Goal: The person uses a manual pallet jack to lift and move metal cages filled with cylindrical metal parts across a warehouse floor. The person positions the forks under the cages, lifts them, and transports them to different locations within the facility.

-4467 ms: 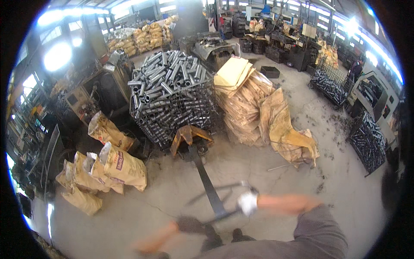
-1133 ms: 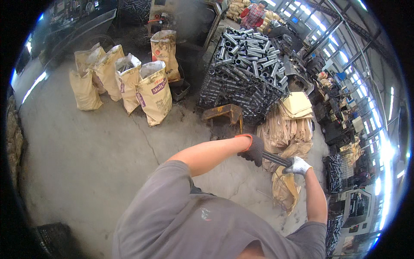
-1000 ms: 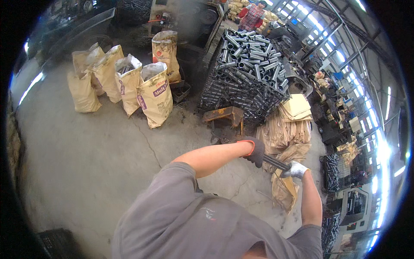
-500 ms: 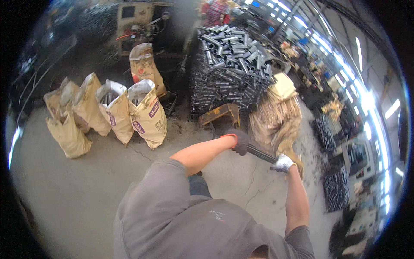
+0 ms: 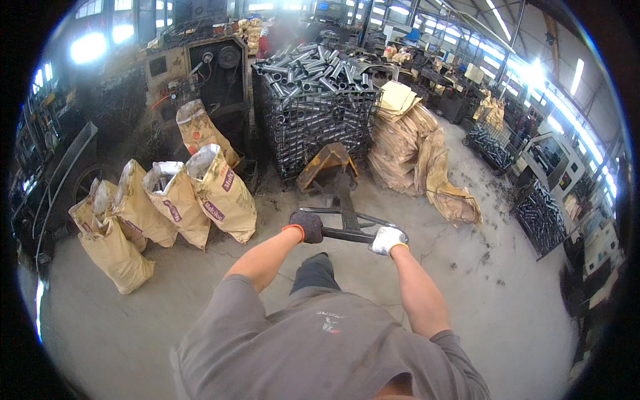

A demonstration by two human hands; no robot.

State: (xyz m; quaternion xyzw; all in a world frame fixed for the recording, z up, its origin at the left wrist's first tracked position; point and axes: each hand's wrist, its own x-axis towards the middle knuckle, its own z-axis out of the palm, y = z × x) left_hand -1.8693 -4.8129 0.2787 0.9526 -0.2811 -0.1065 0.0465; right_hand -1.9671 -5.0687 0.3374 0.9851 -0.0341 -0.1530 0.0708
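Note:
My left hand point(image 5: 307, 226), in a dark glove with an orange cuff, grips the left side of the looped handle point(image 5: 347, 230) of a pallet jack. My right hand point(image 5: 387, 240), in a white glove, grips the right side of the same handle. The jack's dark tiller runs forward to its yellow body point(image 5: 325, 162), which sits under a wire mesh crate point(image 5: 313, 117) piled with several grey metal tubes. Both arms reach forward over my grey shirt.
Several brown paper sacks point(image 5: 217, 193) stand open on the concrete floor to my left. A heap of flattened brown sacks point(image 5: 417, 150) lies right of the crate. Dark machinery point(image 5: 207, 67) stands behind, and more mesh crates of parts point(image 5: 540, 217) line the right side.
The view has swung so the crate now sits straight ahead instead of off to the right. Both hands have stayed on the jack handle throughout.

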